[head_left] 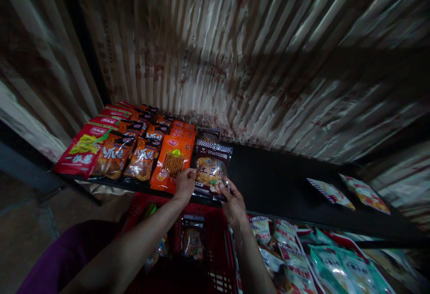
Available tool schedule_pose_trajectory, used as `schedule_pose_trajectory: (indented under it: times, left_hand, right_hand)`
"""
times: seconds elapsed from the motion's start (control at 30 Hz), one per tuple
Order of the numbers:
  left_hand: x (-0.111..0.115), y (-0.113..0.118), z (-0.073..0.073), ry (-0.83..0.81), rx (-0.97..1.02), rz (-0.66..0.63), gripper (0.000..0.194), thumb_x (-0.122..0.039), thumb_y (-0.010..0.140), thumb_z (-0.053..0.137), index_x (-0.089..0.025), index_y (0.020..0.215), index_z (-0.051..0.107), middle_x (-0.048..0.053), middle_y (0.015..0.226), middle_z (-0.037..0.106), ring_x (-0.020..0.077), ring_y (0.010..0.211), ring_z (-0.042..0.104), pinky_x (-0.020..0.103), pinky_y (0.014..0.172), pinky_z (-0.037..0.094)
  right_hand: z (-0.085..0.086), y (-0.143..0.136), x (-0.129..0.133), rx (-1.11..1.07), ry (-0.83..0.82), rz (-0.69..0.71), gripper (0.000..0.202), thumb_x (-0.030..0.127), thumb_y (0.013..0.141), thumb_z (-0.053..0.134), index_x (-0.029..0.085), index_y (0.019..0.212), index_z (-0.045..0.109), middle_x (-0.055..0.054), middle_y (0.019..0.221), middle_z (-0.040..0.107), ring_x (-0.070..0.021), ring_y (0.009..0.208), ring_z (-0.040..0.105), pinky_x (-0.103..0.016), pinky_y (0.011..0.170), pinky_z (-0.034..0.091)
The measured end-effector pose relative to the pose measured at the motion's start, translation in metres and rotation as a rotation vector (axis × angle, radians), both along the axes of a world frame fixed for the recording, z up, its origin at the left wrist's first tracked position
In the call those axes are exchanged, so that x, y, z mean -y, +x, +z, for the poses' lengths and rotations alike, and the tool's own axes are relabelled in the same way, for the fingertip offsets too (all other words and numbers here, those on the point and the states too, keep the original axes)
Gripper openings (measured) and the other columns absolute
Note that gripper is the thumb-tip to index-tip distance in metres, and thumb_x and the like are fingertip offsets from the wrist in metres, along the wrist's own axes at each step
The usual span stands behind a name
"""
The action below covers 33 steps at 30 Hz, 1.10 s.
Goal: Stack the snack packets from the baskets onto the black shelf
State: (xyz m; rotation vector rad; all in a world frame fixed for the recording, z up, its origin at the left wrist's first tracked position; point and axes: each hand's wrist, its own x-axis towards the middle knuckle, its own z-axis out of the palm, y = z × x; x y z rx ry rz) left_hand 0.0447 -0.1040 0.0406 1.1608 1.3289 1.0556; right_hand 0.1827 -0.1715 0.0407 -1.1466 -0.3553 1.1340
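Note:
A dark brown bag of potato chips (211, 168) with a checkered top edge is held between my two hands at the shelf's front edge. My left hand (186, 185) is closed at the bag's left side, next to the orange snack packet. At the lower right corner, my right hand (232, 197) pinches the bag between thumb and fingers. Another dark chip bag (208, 135) stands right behind it. Below my forearms is a red plastic basket (220, 235), with a similar brown chip bag (193, 238) inside.
Orange packets (173, 164), black-and-orange bags (143, 159) and red bags (82, 153) stand in rows on the left of the black shelf (268, 177). Two flat packets (331, 194) lie toward its right end. Lower right are teal bags (339, 265). Corrugated sheeting (215, 52) rises behind.

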Motion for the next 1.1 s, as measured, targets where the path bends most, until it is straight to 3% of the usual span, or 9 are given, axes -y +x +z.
schedule_pose_trajectory:
  times: [0.17, 0.37, 0.5, 0.73, 0.93, 1.1]
  left_hand:
    - [-0.006, 0.006, -0.003, 0.013, -0.069, -0.011, 0.024, -0.015, 0.082, 0.047, -0.018, 0.095, 0.067, 0.008, 0.098, 0.069, 0.0196, 0.095, 0.062, 0.032, 0.089, 0.045]
    - [-0.005, 0.016, -0.001, 0.141, -0.181, -0.100, 0.053, -0.009, 0.078, 0.047, -0.013, 0.131, 0.046, 0.015, 0.124, 0.058, 0.0231, 0.117, 0.053, 0.037, 0.104, 0.038]
    - [-0.003, 0.023, 0.002, 0.312, -0.292, -0.149, 0.056, -0.007, 0.076, 0.045, -0.013, 0.132, 0.044, 0.015, 0.138, 0.047, 0.0230, 0.131, 0.040, 0.038, 0.111, 0.030]
    - [-0.010, 0.032, -0.005, 0.406, -0.461, -0.186, 0.057, -0.010, 0.079, 0.045, -0.008, 0.136, 0.041, 0.018, 0.151, 0.025, 0.0295, 0.140, 0.024, 0.041, 0.114, 0.025]
    - [-0.013, 0.037, -0.008, 0.403, -0.658, -0.227, 0.061, -0.010, 0.080, 0.044, -0.005, 0.140, 0.034, 0.019, 0.153, 0.022, 0.0296, 0.142, 0.017, 0.042, 0.116, 0.021]
    - [-0.011, 0.038, -0.014, 0.453, -0.710, -0.257, 0.065, -0.009, 0.078, 0.044, -0.003, 0.141, 0.030, 0.022, 0.152, 0.022, 0.0302, 0.142, 0.014, 0.046, 0.116, 0.021]
  right_hand:
    - [-0.006, 0.008, -0.011, -0.003, -0.020, -0.010, 0.049, 0.026, 0.051, 0.086, 0.024, 0.097, 0.069, 0.000, 0.080, 0.074, -0.0225, 0.076, 0.070, -0.038, 0.072, 0.057]
    - [-0.011, 0.017, -0.027, 0.030, -0.004, -0.028, 0.048, 0.027, 0.051, 0.086, 0.023, 0.095, 0.068, 0.001, 0.077, 0.074, -0.0194, 0.068, 0.069, -0.035, 0.069, 0.057]
    - [-0.013, 0.021, -0.043, 0.043, 0.001, -0.064, 0.046, 0.027, 0.048, 0.086, 0.022, 0.090, 0.068, 0.001, 0.076, 0.073, -0.0172, 0.065, 0.068, -0.032, 0.065, 0.057]
    - [-0.016, 0.028, -0.070, 0.057, 0.007, -0.079, 0.048, 0.025, 0.046, 0.085, 0.021, 0.090, 0.067, 0.002, 0.075, 0.073, -0.0155, 0.063, 0.067, -0.026, 0.057, 0.055]
    - [-0.023, 0.031, -0.082, 0.082, 0.011, -0.063, 0.052, 0.024, 0.045, 0.084, 0.019, 0.093, 0.064, 0.002, 0.073, 0.072, -0.0152, 0.063, 0.067, -0.025, 0.056, 0.054]
    - [-0.027, 0.032, -0.084, 0.124, 0.020, -0.025, 0.052, 0.028, 0.048, 0.082, 0.019, 0.096, 0.062, 0.001, 0.077, 0.071, -0.0162, 0.066, 0.067, -0.025, 0.056, 0.054]
